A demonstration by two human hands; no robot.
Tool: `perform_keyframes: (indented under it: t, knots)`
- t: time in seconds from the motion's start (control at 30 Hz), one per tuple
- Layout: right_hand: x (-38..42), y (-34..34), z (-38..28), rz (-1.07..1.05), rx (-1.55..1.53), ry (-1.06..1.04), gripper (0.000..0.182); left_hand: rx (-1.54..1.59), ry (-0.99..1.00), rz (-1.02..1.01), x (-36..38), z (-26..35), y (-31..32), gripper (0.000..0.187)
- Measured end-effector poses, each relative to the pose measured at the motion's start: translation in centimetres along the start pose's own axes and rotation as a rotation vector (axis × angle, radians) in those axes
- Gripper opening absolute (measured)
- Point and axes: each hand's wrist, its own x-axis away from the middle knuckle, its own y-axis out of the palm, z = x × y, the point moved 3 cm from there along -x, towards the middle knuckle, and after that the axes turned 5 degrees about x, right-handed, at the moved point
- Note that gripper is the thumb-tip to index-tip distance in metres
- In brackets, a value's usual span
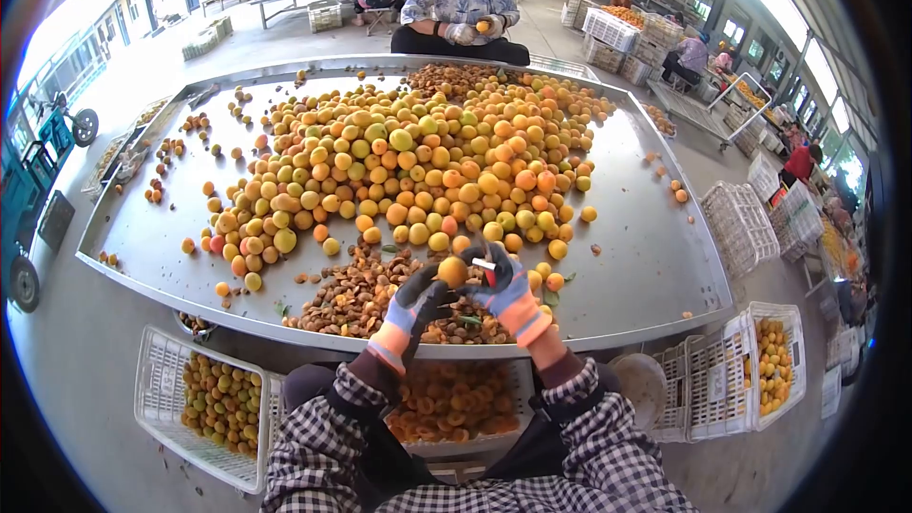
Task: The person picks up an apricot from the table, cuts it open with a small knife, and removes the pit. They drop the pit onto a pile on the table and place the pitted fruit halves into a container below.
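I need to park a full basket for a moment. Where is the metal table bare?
Bare metal on the table lies right of the apricot heap, and along the left rim. The near middle is crowded: pits, left hand, right hand.

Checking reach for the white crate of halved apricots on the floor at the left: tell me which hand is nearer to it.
Left. The left hand is above and right of the white crate, holding an apricot; the right hand is farther right, across that fruit.

Apricots (418,171) heaped on the table (646,247); pits (356,294) piled before them.
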Motion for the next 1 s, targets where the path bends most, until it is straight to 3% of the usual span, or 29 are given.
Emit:
perform_keyframes:
  t: [0.07, 0.13, 0.2, 0.23, 0.33, 0.4, 0.5, 0.6, 0.8, 0.93, 1.0]
  knots:
    - [1.5, 1.0, -1.1, -0.065, -0.19, 0.089, 0.047, 0.055, -0.021, -0.097, -0.5, -0.7, 0.0, 0.044]
    - [2.3, 0.9, -1.4, -0.028, -0.086, 0.024, 0.044, -0.086, 0.153, -0.145, -0.7, -1.0, 0.0, 0.047]
    - [2.9, -0.2, -2.4, 0.097, 0.045, -0.09, 0.042, -0.061, 0.142, -0.096, -0.8, -0.9, 0.2, 0.048]
    - [3.4, -0.8, -2.6, 0.051, 0.027, 0.119, 0.037, -0.089, 0.198, -0.11, -1.0, -0.4, 0.4, 0.048]
    - [4.3, -1.9, -1.9, -0.005, 0.139, 0.017, 0.034, -0.117, 0.271, -0.137, -1.5, -0.2, 0.1, 0.051]
    - [5.1, -1.4, -1.7, -0.024, -0.042, 0.061, 0.034, -0.155, 0.323, -0.173, -1.8, -0.5, -0.1, 0.054]
    - [5.9, -1.1, -1.6, -0.084, 0.261, 0.0, 0.036, -0.222, 0.336, -0.174, -1.7, -0.1, 0.8, 0.058]
    - [6.2, -0.9, -0.6, -0.159, 0.29, 0.014, 0.043, -0.282, 0.315, -0.164, -1.8, -0.2, 0.8, 0.059]
    - [6.8, -0.3, -0.8, -0.114, 0.221, 0.031, 0.046, -0.333, 0.391, -0.168, -1.6, -0.4, 0.4, 0.057]
    - [6.6, 0.3, -1.3, -0.142, 0.172, 0.057, 0.044, -0.239, 0.313, -0.164, -0.6, 0.4, 1.2, 0.056]
    - [6.0, 0.2, -2.9, -0.148, 0.153, 0.01, 0.036, -0.398, 0.367, -0.158, -0.4, 0.7, 1.5, 0.054]
